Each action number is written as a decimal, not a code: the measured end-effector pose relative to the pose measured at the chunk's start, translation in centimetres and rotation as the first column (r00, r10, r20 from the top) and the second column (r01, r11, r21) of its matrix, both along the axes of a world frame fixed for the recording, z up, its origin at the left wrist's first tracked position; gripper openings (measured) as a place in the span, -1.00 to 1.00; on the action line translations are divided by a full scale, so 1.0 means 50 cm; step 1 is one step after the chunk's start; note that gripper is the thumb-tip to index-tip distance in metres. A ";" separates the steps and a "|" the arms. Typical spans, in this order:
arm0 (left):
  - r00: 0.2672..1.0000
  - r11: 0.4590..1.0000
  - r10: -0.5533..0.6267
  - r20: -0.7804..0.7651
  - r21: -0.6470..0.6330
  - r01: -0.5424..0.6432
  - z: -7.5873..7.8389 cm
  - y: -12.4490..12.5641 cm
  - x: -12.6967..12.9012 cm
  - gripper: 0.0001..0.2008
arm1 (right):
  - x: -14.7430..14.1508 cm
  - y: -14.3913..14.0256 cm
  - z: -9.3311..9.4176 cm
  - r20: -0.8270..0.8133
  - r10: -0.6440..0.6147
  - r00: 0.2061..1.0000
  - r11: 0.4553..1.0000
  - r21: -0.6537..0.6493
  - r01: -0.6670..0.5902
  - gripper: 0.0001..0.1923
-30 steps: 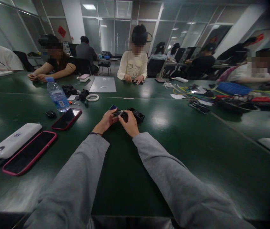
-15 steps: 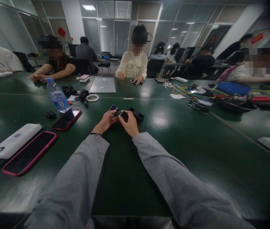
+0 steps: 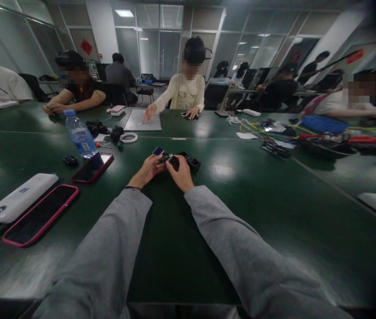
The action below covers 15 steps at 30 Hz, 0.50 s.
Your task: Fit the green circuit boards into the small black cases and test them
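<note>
Two grey-sleeved arms reach forward over a dark green bench, where the left hand and the right hand meet on a small black device with metal parts, each pinching one end of it between thumb and fingertips just above the bench top. The device sits squarely between the two hands, its long axis running left to right across the view, so neither hand is plainly nearer; its right half is largely covered by the right hand's fingers, and its make and detail are too small and dark to read. A small blue-faced rectangular piece lies just beyond the left hand's fingertips, and a black open-topped plastic tray sits just beyond the right hand, touching or nearly touching the device; which, cannot be told. Off to the left lie a red-cased smartphone, a clear plastic water bottle with a blue label, a white power bank and a pink-cased smartphone, all well apart from the hands. Across the bench a person in a cream sweater rests one hand on a flat grey sheet; other seated workers line the far side.
</note>
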<state>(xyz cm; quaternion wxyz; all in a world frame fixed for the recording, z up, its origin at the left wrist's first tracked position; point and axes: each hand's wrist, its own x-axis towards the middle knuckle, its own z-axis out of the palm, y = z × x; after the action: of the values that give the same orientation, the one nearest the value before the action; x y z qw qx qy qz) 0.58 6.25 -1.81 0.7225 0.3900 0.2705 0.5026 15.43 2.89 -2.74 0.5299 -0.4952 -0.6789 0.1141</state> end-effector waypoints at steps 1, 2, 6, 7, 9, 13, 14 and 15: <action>1.000 1.000 -0.002 0.002 -0.011 0.002 0.000 0.000 -0.001 -0.70 | 0.000 0.000 0.000 0.001 0.002 1.000 1.000 0.003 -0.002 -0.64; 1.000 1.000 -0.007 0.005 -0.026 0.007 0.001 0.001 -0.001 -0.71 | 0.000 0.000 -0.001 0.003 0.004 1.000 1.000 0.004 -0.004 -0.64; 1.000 0.998 -0.009 0.009 -0.062 0.010 0.003 0.001 -0.002 -0.69 | -0.001 -0.001 0.000 0.014 0.013 1.000 1.000 0.009 -0.013 -0.63; 1.000 0.998 -0.001 0.008 -0.056 0.001 0.004 0.000 -0.001 -0.68 | -0.002 -0.002 0.001 0.020 0.016 1.000 1.000 0.010 -0.016 -0.63; 1.000 0.999 0.025 0.003 -0.037 -0.025 0.003 -0.001 0.001 -0.67 | -0.003 -0.004 0.002 0.035 0.021 0.999 1.000 0.011 -0.022 -0.62; 0.996 0.996 0.081 -0.020 -0.022 -0.082 0.001 -0.001 0.005 -0.66 | -0.004 -0.008 0.004 0.052 0.027 0.998 1.000 0.007 -0.027 -0.61; 0.996 0.996 0.086 -0.025 -0.023 -0.087 0.001 -0.001 0.005 -0.66 | -0.004 -0.008 0.005 0.052 0.027 0.998 1.000 0.005 -0.028 -0.62; 0.996 0.996 0.089 -0.028 -0.024 -0.090 0.000 0.000 0.005 -0.65 | -0.004 -0.009 0.005 0.052 0.029 0.998 1.000 0.003 -0.029 -0.62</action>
<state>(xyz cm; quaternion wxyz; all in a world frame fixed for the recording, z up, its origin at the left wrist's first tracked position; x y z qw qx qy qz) 0.83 6.23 -1.81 0.7006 0.3750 0.3035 0.5257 15.23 2.44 -2.50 0.5113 -0.4873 -0.6996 0.1078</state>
